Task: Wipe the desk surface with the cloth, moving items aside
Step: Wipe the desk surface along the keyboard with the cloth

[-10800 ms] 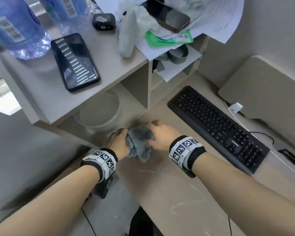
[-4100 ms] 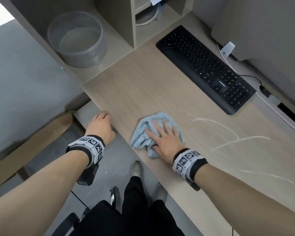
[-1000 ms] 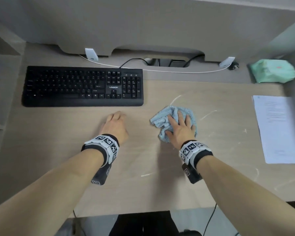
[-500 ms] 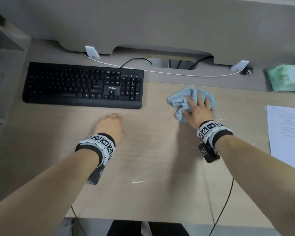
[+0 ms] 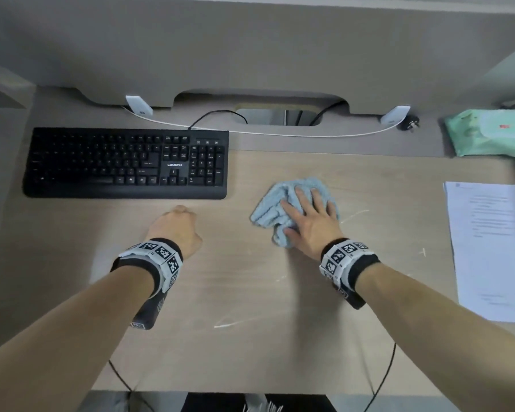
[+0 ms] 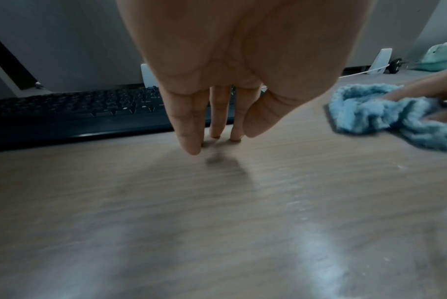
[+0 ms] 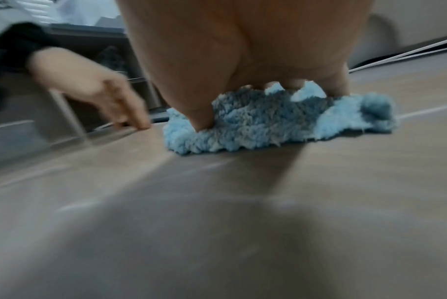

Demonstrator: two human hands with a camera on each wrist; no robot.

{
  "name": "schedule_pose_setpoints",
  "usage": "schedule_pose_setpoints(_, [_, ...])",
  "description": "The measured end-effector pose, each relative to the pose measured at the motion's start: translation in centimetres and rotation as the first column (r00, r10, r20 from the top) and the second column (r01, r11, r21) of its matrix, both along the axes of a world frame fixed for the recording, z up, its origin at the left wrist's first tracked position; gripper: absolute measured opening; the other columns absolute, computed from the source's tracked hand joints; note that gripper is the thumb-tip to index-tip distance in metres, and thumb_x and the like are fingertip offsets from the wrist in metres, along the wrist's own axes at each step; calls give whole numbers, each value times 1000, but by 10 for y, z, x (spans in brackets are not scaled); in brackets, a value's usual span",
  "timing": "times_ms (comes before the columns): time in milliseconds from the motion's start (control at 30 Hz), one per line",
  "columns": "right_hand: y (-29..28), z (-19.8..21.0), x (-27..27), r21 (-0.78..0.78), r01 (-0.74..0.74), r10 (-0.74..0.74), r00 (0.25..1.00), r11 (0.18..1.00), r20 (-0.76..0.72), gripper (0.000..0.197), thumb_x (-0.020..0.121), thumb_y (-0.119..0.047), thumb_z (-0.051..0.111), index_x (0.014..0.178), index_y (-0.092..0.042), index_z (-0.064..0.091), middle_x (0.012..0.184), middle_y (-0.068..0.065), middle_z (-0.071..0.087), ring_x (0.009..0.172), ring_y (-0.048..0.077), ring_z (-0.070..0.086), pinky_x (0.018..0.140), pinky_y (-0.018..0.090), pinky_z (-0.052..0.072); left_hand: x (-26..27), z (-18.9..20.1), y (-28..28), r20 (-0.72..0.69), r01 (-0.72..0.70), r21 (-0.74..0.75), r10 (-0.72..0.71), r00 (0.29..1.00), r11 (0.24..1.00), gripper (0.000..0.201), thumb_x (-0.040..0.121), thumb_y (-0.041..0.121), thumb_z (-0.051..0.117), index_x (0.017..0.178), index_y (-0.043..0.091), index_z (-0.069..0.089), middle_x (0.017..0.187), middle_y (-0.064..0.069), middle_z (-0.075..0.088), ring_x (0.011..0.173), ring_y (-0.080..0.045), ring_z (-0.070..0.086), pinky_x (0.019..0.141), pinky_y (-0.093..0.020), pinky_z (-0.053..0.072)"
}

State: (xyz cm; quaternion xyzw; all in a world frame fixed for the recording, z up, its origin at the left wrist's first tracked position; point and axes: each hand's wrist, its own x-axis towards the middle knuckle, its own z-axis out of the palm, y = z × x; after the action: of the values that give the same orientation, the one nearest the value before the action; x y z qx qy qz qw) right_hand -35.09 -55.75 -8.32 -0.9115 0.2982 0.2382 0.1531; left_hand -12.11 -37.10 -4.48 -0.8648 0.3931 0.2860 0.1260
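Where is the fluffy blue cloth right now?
In the head view, the cloth lies on the desk under the right hand, right of the keyboard.

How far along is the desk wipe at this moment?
Midway, by the look of it. In hand: the right hand presses the blue cloth flat on the desk, while the left hand rests fingertips in front of the keyboard. Left: white streaks remain on the wood, and the keyboard and paper sheet sit unmoved, so under them looks unwiped.
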Motion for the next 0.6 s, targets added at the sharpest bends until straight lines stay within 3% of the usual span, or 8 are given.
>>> schedule_pose_setpoints(100, [-34,-3,7,-31,185,-186,983,982,-8,68,98,-54,37,157,-36,8,166,1,-11,151,37,-8,118,62,8,1,-3,0,11,27,11,-27,1000,1000,38,76,13,49,112,14,63,122,-4,53,98,-26,60,80,-35,51])
schedule_pose_setpoints(200, [-25,-5,39,-31,301,-301,953,953,-10,67,99,-50,38,157,-33,8,166,5,-11,149,42,-9,116,67,8,2,-6,3,33,63,-3,-63,998,998,31,74,13,49,102,14,63,119,-5,54,94,-28,61,76,-35,50])
schedule_pose_setpoints(333, [39,-4,67,-2,88,-88,996,996,5,66,102,-47,35,157,-34,1,164,5,-19,149,41,-15,114,70,3,10,-9,7,25,111,-10,-111,994,994,27,72,13,49,96,15,62,112,-3,54,91,-28,59,74,-35,50])
schedule_pose_setpoints(433, [86,-2,49,50,-40,39,999,998,35,65,102,-44,36,157,-35,2,164,3,-20,148,38,-20,115,69,-4,13,-9,9,20,172,-9,-172,985,985,21,72,12,50,91,15,58,106,-4,52,84,-26,54,68,-33,46])
schedule_pose_setpoints(533, [89,-7,9,34,7,-8,999,999,51,65,100,-48,39,156,-39,7,165,-1,-15,150,34,-17,117,64,-1,14,-10,12,30,215,-22,-214,976,976,21,73,11,50,93,13,57,103,-5,51,81,-24,50,68,-33,45])
schedule_pose_setpoints(600, [77,-10,-19,-1,158,-158,987,987,24,67,99,-52,39,156,-41,6,166,-2,-14,151,33,-13,118,62,5,15,-11,15,29,239,-26,-238,971,971,24,73,9,51,96,12,57,104,-6,49,82,-26,50,71,-36,48])
